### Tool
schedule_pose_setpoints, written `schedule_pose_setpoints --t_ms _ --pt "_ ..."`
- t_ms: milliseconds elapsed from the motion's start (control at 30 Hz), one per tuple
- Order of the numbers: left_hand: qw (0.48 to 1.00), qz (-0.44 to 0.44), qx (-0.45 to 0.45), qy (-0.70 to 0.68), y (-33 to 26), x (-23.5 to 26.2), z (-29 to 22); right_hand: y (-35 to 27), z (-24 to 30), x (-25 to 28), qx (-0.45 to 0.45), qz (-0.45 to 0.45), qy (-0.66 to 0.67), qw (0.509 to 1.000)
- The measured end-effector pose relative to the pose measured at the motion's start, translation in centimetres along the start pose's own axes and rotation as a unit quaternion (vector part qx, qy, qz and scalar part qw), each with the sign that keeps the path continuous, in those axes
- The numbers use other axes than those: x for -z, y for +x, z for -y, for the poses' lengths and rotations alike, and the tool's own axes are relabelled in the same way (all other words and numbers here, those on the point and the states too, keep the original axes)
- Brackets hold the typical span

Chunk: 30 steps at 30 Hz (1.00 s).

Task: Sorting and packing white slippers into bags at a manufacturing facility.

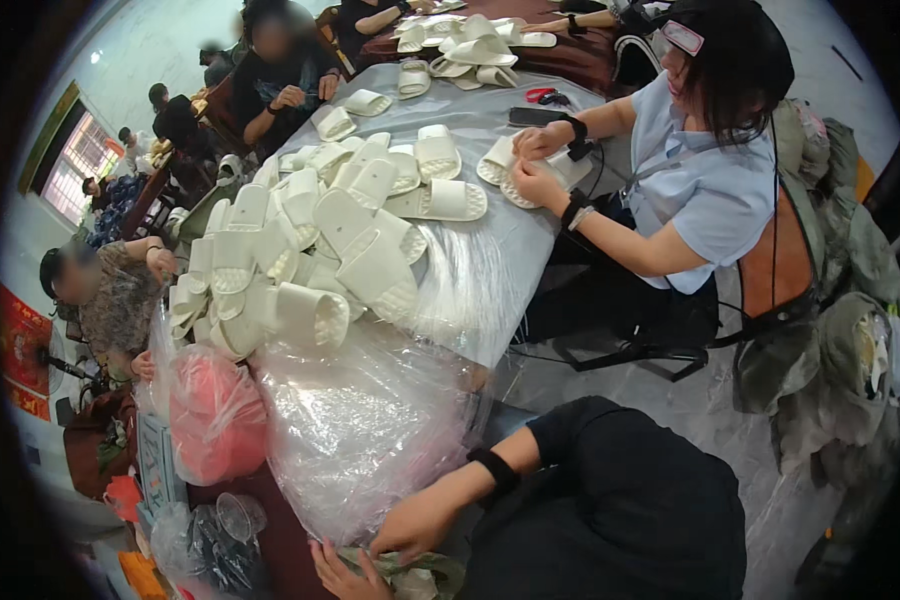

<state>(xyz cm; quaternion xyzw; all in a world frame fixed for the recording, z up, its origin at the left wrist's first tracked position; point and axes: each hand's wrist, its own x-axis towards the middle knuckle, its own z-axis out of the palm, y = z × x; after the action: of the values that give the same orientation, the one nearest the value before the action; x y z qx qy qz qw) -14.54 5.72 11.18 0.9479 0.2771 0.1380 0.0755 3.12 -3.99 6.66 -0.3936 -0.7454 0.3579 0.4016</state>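
Both your left hand (345, 575) and right hand (415, 525) pinch the greenish cloth (410, 572); tugging could snag the plastic bag (360, 430) just above your fingers.

A heap of white slippers (310, 250) covers the grey desk (490, 110). Just beyond the heap a black phone (535, 116) lies beside red scissors (540, 94). Below the heap hangs a pink bag (215, 415).
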Motion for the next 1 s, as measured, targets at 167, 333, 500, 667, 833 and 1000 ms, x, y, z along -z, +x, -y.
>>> schedule_pose_setpoints --t_ms 167,333,500,667,833,1000 --pt "0.994 0.005 -0.003 -0.110 2.8 -4.0 1.0 -4.9 1.5 5.5 -0.116 -0.137 0.038 0.983" --pt "0.997 0.049 -0.055 -0.039 6.2 -8.0 1.4 -7.8 1.9 8.3 -0.202 -0.216 -0.050 0.954" --pt "0.998 0.056 -0.027 0.027 6.8 -7.8 -0.5 -7.4 1.6 9.1 -0.178 -0.276 -0.085 0.941" --pt "0.996 0.057 0.027 -0.069 5.3 -9.2 0.5 -6.6 0.6 9.8 -0.163 -0.268 -0.128 0.941" --pt "0.997 0.060 0.014 -0.049 3.7 -11.0 1.4 -6.9 -3.4 12.3 -0.228 -0.311 -0.137 0.913" --pt "0.999 0.005 0.034 -0.017 3.2 -14.1 0.5 -8.3 -9.1 20.0 -0.218 -0.495 -0.450 0.710"
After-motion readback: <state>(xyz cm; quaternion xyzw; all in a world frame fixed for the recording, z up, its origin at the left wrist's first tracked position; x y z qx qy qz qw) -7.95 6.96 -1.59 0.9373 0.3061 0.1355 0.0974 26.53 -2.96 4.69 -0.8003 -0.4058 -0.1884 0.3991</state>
